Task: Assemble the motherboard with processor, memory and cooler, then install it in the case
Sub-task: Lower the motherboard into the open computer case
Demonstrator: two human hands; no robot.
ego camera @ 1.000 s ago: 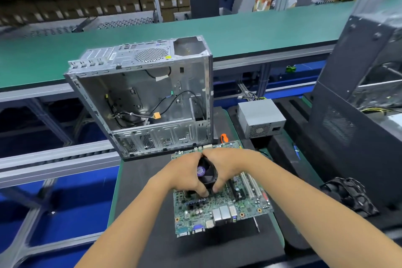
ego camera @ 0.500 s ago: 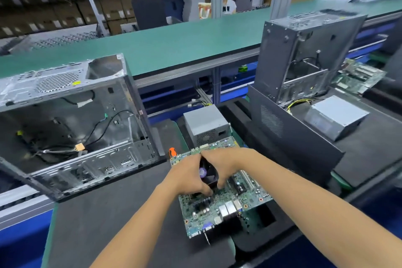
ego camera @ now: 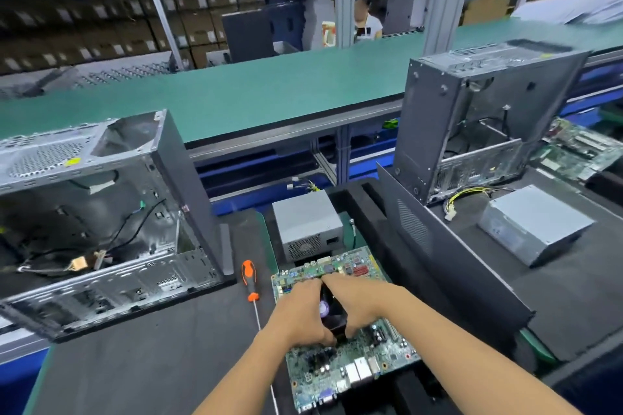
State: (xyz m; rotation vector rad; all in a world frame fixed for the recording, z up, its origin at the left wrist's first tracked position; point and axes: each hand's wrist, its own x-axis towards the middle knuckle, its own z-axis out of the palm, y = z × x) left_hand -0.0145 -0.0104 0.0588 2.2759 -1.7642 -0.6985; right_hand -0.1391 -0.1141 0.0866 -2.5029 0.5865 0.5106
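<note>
Hands: left hand (ego camera: 300,315) and right hand (ego camera: 354,303) are set close together, both clamped on the cooler (ego camera: 332,315), one on each flank, fingers curled down over its sides toward the board. Nothing else is held.

Items, largest first, placed relative to the hands:

1. Bench (ego camera: 141,360), dark-matted, under and around the hands; everything listed below is carried on it.
2. Case (ego camera: 101,229), open and lying well to the left of the hands, cavity facing the wearer, loose cables inside. No board is fitted in it, so installation is judged not yet begun.
3. Power supply (ego camera: 306,229), grey box, just beyond the hands.
4. Motherboard (ego camera: 350,367), green, directly beneath the hands, flat on the bench, rear ports toward the wearer.
5. Cooler, black, fan with a pale hub label, upright on the motherboard between the two palms. Whether its fasteners are engaged cannot be told; they are hidden by the fingers.
6. Screwdriver (ego camera: 250,280), orange-handled, just left of the hands, untouched.

Step in hand, as judged: seating the cooler. Advice: pressure should be kept even on both sides, the cooler held level over the socket, and fasteners driven in diagonal order so the board is not flexed. The fan lead should be kept out from under the base.
</note>
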